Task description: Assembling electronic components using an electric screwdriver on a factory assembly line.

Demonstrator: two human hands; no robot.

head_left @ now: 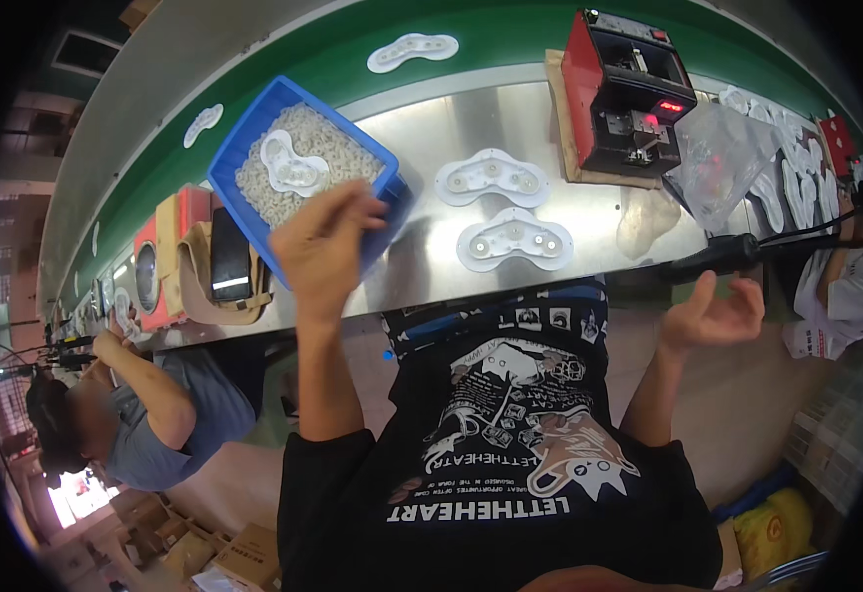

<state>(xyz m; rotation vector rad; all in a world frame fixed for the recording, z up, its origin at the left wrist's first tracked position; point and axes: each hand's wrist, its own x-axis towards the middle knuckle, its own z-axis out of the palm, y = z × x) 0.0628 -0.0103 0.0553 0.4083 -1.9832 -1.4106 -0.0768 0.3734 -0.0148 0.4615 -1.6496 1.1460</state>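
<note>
My left hand is over the near right edge of a blue bin. Its fingers are drawn together in a pinch; whatever they hold, if anything, is too small to make out. Small pale rings fill the bin, and a curved white plastic part lies on top of them. My right hand is in front of the bench edge, fingers loosely curled and apart from the thumb, with nothing visible in it. Close beyond it sits a black handle-shaped thing. Two white curved plastic parts with round inserts, an upper and a lower, rest on the metal bench.
A red-and-black machine with a lit display stands at the back right, beside a clear plastic bag and several white parts. Another white part lies on the green belt. A co-worker sits at the left.
</note>
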